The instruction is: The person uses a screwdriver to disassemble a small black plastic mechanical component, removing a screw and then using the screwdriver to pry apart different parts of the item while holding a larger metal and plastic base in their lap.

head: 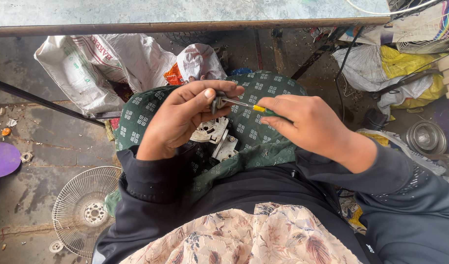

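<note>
My left hand (185,117) pinches a small dark metal part (217,101) between thumb and fingers, held above my lap. In my right hand (307,124) is a screwdriver (244,104) with a yellow and green handle; its thin shaft points left and its tip touches the small part. Below the hands, on the green patterned cloth (263,93) over my knees, lie a round white fan motor cover (208,131) and a grey metal piece (225,147).
A white wire fan guard (82,208) lies on the concrete floor at lower left, near a purple disc (1,159). White sacks (112,61) and a yellow bag (405,63) sit under a table edge (185,25). A metal bowl-shaped part (426,138) is at right.
</note>
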